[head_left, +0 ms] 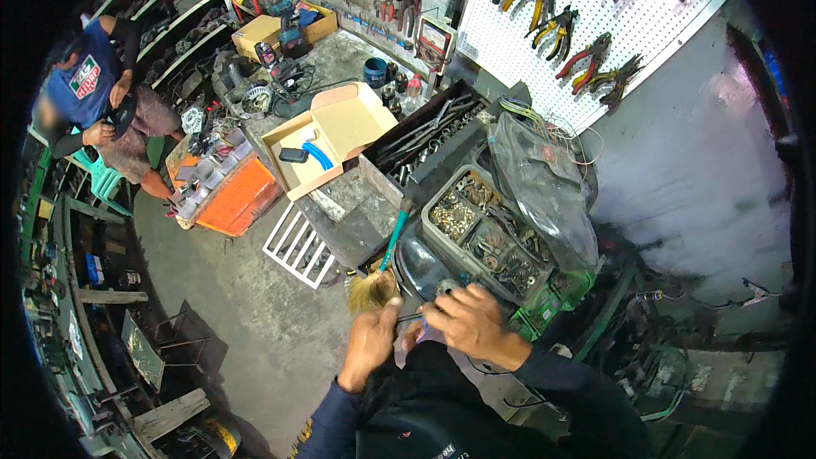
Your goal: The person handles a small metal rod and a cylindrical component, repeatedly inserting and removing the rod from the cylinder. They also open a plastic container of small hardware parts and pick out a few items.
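Note:
My left hand (pixel 371 342) and my right hand (pixel 474 323) are close together in front of my body, both with curled fingers. A thin dark rod (pixel 410 317) spans the gap between them, its ends hidden in my fingers. Something small and purple shows below my right fingertips; I cannot make out what it is. Just beyond my left hand is a brush (pixel 371 291) with straw-coloured bristles and a teal handle (pixel 395 238). A dark, glossy rounded object (pixel 422 265) lies past my right hand, beside the bench tray.
A divided tray (pixel 433 214) of nuts and washers stands ahead right, under clear plastic (pixel 544 183). An open cardboard box (pixel 357 119) rests on the bench beside a metal tray (pixel 361 238). Pliers hang on a pegboard (pixel 510 51). Another person (pixel 110 110) sits far left, near an orange bin (pixel 242 197).

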A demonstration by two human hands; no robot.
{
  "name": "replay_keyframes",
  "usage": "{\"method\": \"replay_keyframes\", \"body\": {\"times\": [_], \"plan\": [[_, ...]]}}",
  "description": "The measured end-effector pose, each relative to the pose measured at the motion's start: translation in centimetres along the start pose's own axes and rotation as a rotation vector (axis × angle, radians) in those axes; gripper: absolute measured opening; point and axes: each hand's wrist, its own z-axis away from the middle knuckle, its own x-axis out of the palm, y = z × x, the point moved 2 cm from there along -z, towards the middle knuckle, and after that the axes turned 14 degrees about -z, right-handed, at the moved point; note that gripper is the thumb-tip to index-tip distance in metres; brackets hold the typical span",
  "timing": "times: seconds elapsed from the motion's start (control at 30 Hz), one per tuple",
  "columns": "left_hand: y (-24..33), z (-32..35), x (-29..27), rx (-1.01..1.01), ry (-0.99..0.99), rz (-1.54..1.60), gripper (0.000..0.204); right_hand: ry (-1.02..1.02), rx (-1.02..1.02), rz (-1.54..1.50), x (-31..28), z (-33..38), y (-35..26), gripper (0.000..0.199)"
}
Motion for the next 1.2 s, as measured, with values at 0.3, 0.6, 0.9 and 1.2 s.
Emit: {"method": "replay_keyframes", "body": {"times": [0.3, 0.6, 0.9, 1.2], "plan": [[5.8, -4.1, 2.4, 0.404, -0.034, 0.411, 0.029, 0.133, 0.213, -0.155, -3.1, 0.7, 5.3, 0.021], [8.4, -8.3, 2.1, 0.254, -0.015, -0.109, 0.04, 0.111, 0.037, 0.149, -4.6, -0.4, 7.1, 0.024], [8.7, -8.8, 3.3, 0.328, 0.038, 0.448, 0.028, 0.171, 0.122, -0.011, -4.2, -1.5, 10.8, 0.025], [7.9, -12.1, 4.7, 0.167, 0.042, 0.481, 0.031, 0.13, 0.031, 0.023, -4.9, -2.0, 11.7, 0.025]]}}
